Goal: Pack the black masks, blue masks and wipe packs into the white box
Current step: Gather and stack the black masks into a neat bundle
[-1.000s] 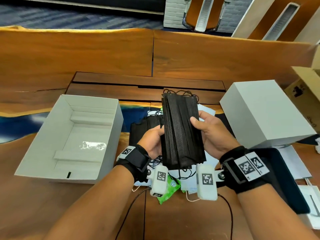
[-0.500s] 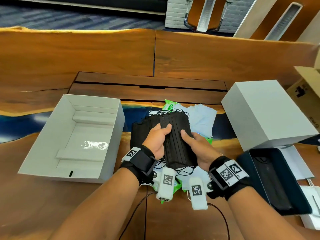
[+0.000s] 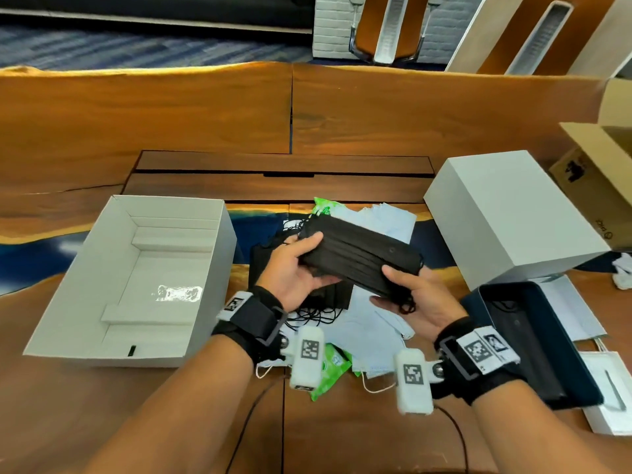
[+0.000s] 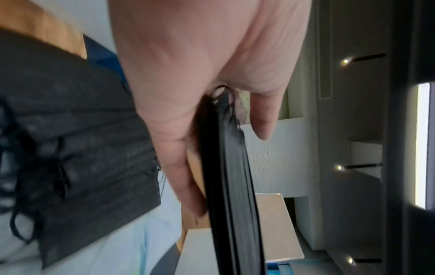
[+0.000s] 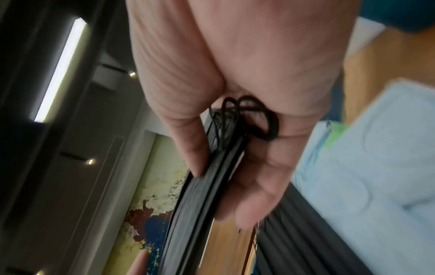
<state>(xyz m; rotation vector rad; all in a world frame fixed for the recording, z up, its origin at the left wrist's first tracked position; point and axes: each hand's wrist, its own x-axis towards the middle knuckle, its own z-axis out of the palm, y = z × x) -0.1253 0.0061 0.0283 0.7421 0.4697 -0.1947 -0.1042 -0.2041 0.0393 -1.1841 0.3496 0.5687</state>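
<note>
Both hands hold a stack of black masks (image 3: 359, 254) level above the pile, its long side running left to right. My left hand (image 3: 294, 268) grips its left end, thumb on top; the stack's edge (image 4: 230, 186) shows between thumb and fingers. My right hand (image 3: 407, 295) grips the right end, ear loops (image 5: 256, 119) bunched in the palm around the stack (image 5: 200, 204). More black masks (image 3: 266, 261) lie underneath, with blue masks (image 3: 379, 220) and green wipe packs (image 3: 331, 367). The open white box (image 3: 102, 302) sits to the left, holding nothing.
A white lid (image 3: 506, 217) stands at the right, with a dark blue tray (image 3: 533, 340) in front of it and white papers beside that. A cardboard carton (image 3: 602, 165) sits at the far right. The wooden table (image 3: 171, 107) stretches behind.
The black mask stack was held upright a second ago, then pressed down on the pile. Now both hands have lifted it again and turned it to lie sideways.
</note>
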